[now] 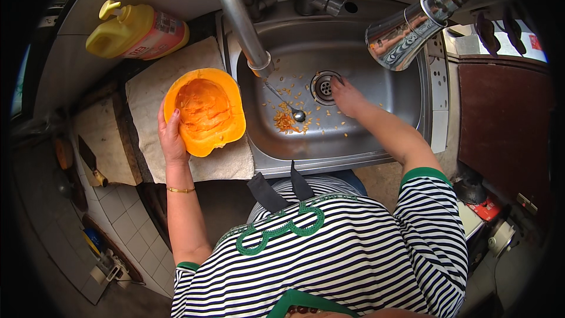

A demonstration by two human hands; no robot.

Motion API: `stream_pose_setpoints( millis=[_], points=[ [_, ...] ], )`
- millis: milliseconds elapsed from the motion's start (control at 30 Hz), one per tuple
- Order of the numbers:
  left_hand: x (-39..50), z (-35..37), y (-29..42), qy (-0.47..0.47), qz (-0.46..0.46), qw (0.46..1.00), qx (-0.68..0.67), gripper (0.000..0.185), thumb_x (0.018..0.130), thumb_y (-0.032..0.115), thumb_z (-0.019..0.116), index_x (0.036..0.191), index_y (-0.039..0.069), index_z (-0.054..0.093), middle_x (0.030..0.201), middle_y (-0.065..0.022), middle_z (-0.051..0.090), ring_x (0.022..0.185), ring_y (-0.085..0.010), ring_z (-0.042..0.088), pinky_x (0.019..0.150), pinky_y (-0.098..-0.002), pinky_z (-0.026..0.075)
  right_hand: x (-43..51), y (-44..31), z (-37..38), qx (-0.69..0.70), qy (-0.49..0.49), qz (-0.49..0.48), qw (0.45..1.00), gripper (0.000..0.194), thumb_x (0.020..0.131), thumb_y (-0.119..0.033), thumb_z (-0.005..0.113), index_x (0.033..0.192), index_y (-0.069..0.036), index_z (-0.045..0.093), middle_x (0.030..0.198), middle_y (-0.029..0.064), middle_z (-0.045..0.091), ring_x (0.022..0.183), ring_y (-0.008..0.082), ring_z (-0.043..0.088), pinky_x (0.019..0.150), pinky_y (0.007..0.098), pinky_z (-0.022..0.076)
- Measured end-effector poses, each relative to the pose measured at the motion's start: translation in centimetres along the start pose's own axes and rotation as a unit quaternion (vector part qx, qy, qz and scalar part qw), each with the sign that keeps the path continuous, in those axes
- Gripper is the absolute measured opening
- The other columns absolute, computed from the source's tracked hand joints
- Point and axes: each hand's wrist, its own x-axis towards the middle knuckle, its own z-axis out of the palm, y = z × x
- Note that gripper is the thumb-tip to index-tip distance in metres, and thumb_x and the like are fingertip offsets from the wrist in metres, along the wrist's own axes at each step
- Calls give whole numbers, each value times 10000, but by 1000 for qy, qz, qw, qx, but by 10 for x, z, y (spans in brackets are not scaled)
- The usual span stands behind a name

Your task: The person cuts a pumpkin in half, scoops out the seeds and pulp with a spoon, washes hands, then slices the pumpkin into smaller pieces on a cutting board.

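My left hand (172,139) grips a hollowed pumpkin half (236,121) by its left rim, thumb on the edge, above a cloth beside the sink. Its orange cavity faces up, with stringy flesh and a seed near the lower rim. My right hand (346,96) reaches down to the drain strainer (325,87) in the stainless steel sink (384,110). Its fingertips are at the strainer's right edge; whether they hold anything is hidden. A metal spoon (299,115) lies in the basin by a clump of pumpkin pulp and seeds (284,121). More seeds are scattered around the drain.
A tall faucet spout (247,31) hangs over the basin's left side. From the upper right comes a chrome spray head (397,39). A yellow pump bottle (145,33) stands behind the beige cloth (150,79). Farther left, a knife (92,159) lies on a wooden board (103,123).
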Motion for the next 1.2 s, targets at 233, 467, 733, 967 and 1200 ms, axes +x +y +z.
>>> stream_pose_setpoints(
  millis=[233,467,733,967,1200],
  points=[
    [1,-3,-1,-9,1,1000,-8,442,973,67,497,1401,14,402,1352,-133,514,1220,-223,527,1049,-344,436,-27,-42,-7,283,-114,145,941,290,788,-44,523,1047,54,610,1162,223,580,1200,362,487,1029,445,400],
    [2,-6,-5,-7,-5,1000,-15,446,974,74,500,1405,17,400,1356,-133,513,1226,-225,523,1045,-343,439,-13,-54,-26,396,-91,151,901,378,750,12,539,1121,77,563,1183,270,549,1186,398,493,1028,450,405],
    [2,-6,-2,-16,3,1000,12,441,976,72,492,1403,16,401,1350,-137,515,1220,-222,526,1040,-340,443,-1,-7,14,-73,-106,-31,991,416,870,-128,451,1215,61,583,1353,207,511,1291,352,445,1110,461,323],
    [2,-6,-4,-17,5,1000,-11,441,977,75,503,1403,14,404,1354,-131,515,1223,-218,522,1048,-337,434,-5,-27,-11,155,-112,71,979,306,834,-75,504,1085,42,636,1185,198,600,1221,355,494,1048,439,396],
    [2,-8,-6,-15,5,1000,-21,445,978,81,508,1404,10,401,1353,-132,515,1225,-220,520,1050,-337,431,-27,-47,-4,377,-120,224,891,362,777,-20,562,1124,83,574,1144,259,581,1083,416,555,963,455,462]
  ],
)
